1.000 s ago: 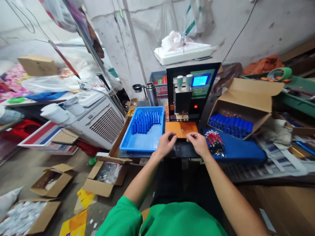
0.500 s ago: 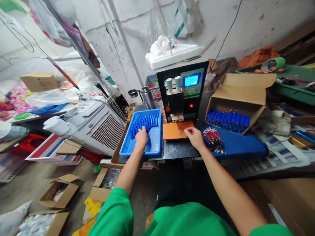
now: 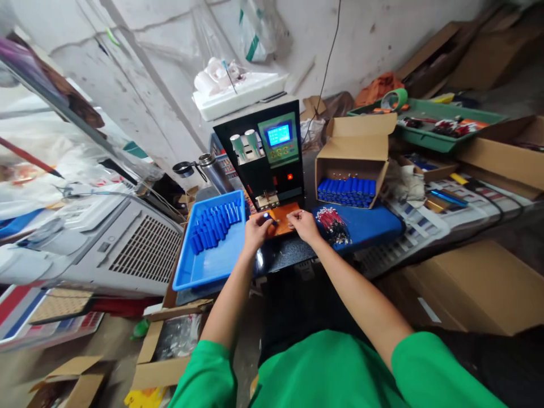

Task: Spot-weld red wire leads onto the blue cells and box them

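My left hand (image 3: 256, 232) is closed on a blue cylindrical battery cell (image 3: 267, 216), its end bright, at the left of an orange work plate (image 3: 280, 226). Over the right side of this plate, my right hand (image 3: 305, 225) pinches thumb and fingers together; whatever is between them is too small to make out. Behind both hands stands a black spot welder (image 3: 278, 175) with a lit blue screen and two green-and-white cylinders on its front. More blue cells (image 3: 215, 226) stand in rows in a blue tray (image 3: 181, 266) on the left.
Red and black wire leads (image 3: 334, 225) lie in a bundle on a blue surface (image 3: 374, 224) at right. Behind them, an open cardboard box (image 3: 355, 144) holds blue cells. A steel flask (image 3: 216, 173) stands behind the tray. A green tray (image 3: 450, 141) is farther right.
My left hand has left the blue tray with a cell and come to the orange plate. My right hand stays by the plate. The view has turned to the right.
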A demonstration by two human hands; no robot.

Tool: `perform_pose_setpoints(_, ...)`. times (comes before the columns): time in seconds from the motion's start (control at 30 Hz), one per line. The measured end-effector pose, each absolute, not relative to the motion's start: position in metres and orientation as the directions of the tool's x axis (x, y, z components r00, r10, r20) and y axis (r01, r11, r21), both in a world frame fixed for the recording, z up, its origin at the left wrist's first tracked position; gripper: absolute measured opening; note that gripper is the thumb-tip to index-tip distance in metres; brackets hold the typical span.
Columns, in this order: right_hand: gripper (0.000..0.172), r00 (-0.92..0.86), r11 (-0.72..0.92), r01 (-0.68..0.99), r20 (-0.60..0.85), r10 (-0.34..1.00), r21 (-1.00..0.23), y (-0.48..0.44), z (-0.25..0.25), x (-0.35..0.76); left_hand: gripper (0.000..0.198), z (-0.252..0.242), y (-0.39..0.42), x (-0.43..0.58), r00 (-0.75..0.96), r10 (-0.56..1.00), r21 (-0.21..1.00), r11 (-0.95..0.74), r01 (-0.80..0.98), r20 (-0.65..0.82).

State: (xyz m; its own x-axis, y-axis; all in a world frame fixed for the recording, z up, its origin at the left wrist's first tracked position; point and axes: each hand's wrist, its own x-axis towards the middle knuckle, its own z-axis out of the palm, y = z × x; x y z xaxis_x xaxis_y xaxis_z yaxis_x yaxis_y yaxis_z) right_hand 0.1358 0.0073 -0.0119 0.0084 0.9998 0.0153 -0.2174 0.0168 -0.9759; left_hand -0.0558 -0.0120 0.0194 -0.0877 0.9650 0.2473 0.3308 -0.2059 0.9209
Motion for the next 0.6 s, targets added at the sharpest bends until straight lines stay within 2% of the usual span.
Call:
perform_pose_setpoints(0.1,0.040,0.011,0.023,-0.194,0.021,1.000,-0.981,0.009,-0.012,0.134,0.018,0.015,0.001,-0.031,-0.087,0.955,0.893,-0.232,0.385,0.285)
perform_pose_setpoints(0.37,0.025,0.025,0.053,-0.131,0.050,0.998,-0.990,0.012,-0.012,0.132,0.014,0.005,0.004,-0.022,-0.077,0.939,0.871,-0.279,0.404,0.336)
perform_pose_setpoints(0.6,0.026,-0.011,-0.010,-0.192,-0.008,1.000,-0.981,0.013,-0.001,0.133,0.016,-0.008,0.004,-0.023,-0.094,0.922,0.834,-0.291,0.469,0.374)
